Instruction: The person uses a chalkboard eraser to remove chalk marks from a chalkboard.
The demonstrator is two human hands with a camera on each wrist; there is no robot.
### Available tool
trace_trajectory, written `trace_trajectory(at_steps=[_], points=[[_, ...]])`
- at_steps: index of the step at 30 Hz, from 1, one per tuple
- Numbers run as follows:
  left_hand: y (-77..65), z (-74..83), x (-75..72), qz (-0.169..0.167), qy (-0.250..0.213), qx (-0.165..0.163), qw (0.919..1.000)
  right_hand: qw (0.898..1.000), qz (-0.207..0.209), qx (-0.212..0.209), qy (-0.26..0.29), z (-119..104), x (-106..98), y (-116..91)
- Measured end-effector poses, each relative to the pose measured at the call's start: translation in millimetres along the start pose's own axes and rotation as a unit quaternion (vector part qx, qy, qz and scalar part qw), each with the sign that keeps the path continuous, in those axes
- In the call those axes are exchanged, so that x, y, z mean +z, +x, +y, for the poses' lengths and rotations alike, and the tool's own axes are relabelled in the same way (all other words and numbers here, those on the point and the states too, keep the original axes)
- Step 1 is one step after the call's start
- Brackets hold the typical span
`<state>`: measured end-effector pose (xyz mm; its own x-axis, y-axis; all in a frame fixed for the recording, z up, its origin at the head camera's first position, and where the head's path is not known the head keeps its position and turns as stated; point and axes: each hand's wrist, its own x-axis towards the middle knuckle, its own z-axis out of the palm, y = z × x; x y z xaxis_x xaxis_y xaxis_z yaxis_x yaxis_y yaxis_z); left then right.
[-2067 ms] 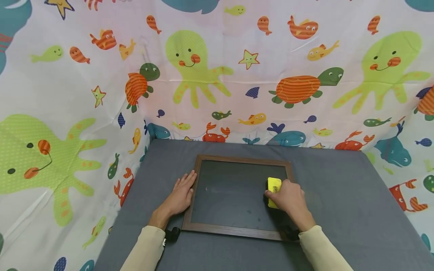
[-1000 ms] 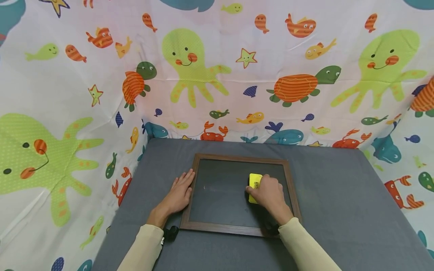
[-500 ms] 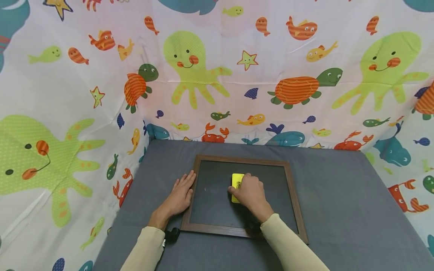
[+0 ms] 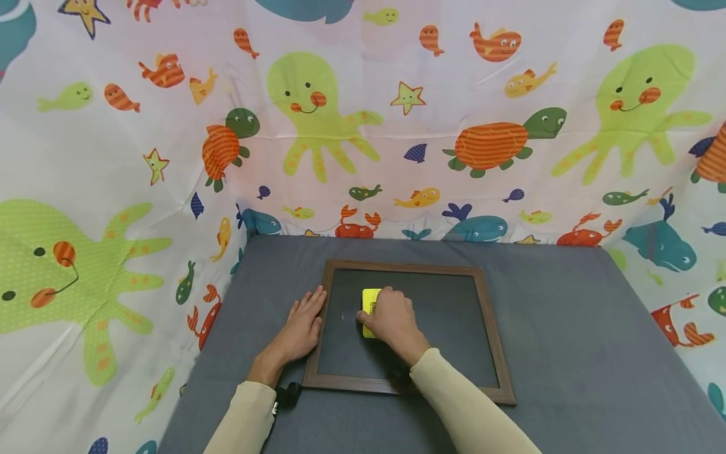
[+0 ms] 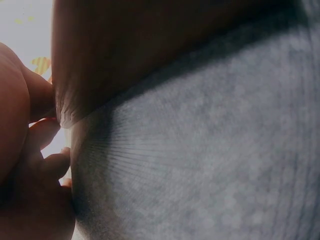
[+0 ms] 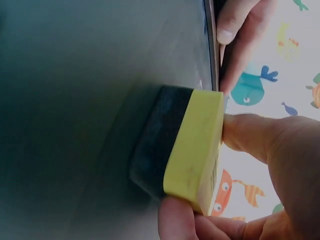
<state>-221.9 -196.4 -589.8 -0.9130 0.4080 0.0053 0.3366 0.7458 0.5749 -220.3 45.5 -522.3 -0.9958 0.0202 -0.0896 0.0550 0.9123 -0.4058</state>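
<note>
A wood-framed blackboard [image 4: 448,328] lies flat on the grey-covered table. My right hand [image 4: 391,318] grips a yellow-topped board eraser [image 4: 370,302], left of the board's middle. In the right wrist view, the eraser [image 6: 192,150] has its dark felt side against the board surface [image 6: 75,100], with thumb and fingers pinching its yellow body. My left hand [image 4: 299,328] rests with straight fingers along the board's left frame edge. In the left wrist view, the left hand's fingers [image 5: 47,135] show beside the dark frame [image 5: 125,45] and grey cloth.
Grey cloth [image 4: 578,328] covers the table on all sides of the board. A white curtain [image 4: 351,38] printed with sea animals hangs behind and at both sides. A small pale mark [image 4: 343,317] shows on the board left of the eraser.
My right hand has slid the eraser leftward across the board, from near its right side to left of the middle. The left hand has stayed at the left frame edge.
</note>
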Motion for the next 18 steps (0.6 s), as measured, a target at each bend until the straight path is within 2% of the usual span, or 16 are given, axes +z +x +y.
trace_trajectory(at_steps=[18], points=[[-0.3,1.3,0.9,0.011,0.001,-0.007,0.9999,1.0,-0.01,-0.011,0.006,-24.9,12.7,5.4]])
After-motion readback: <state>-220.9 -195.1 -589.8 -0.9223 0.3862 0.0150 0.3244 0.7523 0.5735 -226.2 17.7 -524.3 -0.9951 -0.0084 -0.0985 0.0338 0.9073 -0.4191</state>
